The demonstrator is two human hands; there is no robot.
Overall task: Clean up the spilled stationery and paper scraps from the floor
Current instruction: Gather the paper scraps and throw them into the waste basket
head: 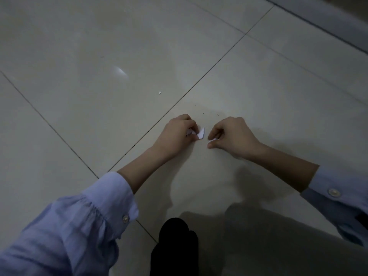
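Low over the pale tiled floor (119, 46), my left hand (177, 134) is curled around white paper scraps (201, 134), one piece sticking out past its fingertips. Just to its right, my right hand (233, 136) pinches a small white paper scrap (213, 139) between thumb and forefinger, right at the floor. A tiny white paper scrap (160, 92) lies alone on the tile further away, up and left of both hands. A few dark specks (203, 112) dot the floor just beyond my hands.
A dark foot or sock (175, 242) is at the bottom centre, with a grey trouser leg (268, 242) to its right. Dark tile joints cross the floor. A grey skirting or step edge (328, 18) runs along the top right.
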